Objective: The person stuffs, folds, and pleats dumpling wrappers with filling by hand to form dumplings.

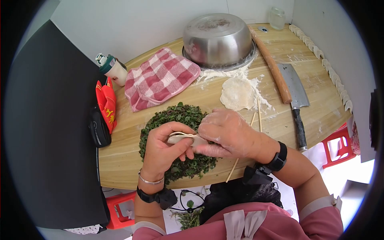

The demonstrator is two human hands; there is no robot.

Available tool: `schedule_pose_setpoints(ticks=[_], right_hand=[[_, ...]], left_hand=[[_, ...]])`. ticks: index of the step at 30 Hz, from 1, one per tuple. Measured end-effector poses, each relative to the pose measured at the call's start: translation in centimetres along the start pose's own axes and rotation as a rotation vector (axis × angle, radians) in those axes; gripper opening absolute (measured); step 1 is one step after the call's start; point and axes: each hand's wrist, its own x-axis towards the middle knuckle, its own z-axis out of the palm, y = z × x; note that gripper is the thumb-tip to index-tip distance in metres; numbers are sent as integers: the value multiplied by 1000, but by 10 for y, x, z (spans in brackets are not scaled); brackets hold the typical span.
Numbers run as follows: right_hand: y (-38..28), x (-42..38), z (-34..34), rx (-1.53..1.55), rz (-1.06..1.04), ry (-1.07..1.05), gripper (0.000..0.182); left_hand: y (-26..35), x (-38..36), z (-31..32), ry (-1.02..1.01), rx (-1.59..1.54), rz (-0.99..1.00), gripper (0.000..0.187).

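Observation:
A folded piece of dough [188,139] is held between both hands, above a heap of chopped green leaves [176,116]. My left hand [166,146] is closed around its left side, thumb in front. At its right end, the fingers of my right hand [224,134] are pressed together on the edge, with flour on the skin. A flat round dough wrapper [237,94] lies behind my right hand. Two chopsticks [236,164] are on the wood, partly hidden under my right hand and forearm.
On the wooden table [328,116] are an upturned metal bowl [216,40], a rolling pin [272,66], a cleaver [294,86], a checkered cloth [160,78], a bottle [114,70] and a glass jar [277,19]. Folded dumplings [336,80] line the right edge.

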Motion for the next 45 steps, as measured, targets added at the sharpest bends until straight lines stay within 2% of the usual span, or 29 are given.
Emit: schedule_pose_setpoints(ticks=[4, 7, 10, 16, 21, 29, 31, 34, 36, 39, 43, 45], right_hand=[[-2, 0, -4, -48, 51, -48, 21], [-1, 0, 0, 14, 6, -13, 23], [3, -2, 6, 10, -18, -5, 18], [3, -2, 8, 41, -82, 125, 16], [-5, 1, -8, -70, 38, -61, 18], [-1, 1, 4, 18, -25, -8, 11], [0, 0, 4, 43, -47, 0, 11], [0, -1, 1, 47, -64, 47, 16], [-3, -1, -5, -28, 20, -69, 22], [-7, 2, -7, -62, 96, -85, 25], [-1, -2, 3, -52, 76, -53, 23], [5, -4, 11, -3, -8, 46, 23]], left_hand=[[1, -1, 0, -46, 25, -29, 14], [0, -1, 0, -64, 23, -27, 14], [0, -1, -2, -82, 58, -51, 15], [1, 0, 3, 15, -50, -21, 17], [1, 0, 0, -55, -10, -62, 15], [1, -1, 1, -81, 19, -69, 17], [3, 0, 5, -7, -65, -24, 20], [1, 0, 0, -59, -53, -52, 22], [3, -1, 1, -63, -34, -72, 21], [2, 0, 0, -76, -6, -86, 21], [2, -1, 1, -72, 4, -95, 21], [2, -1, 1, -61, -16, -77, 21]])
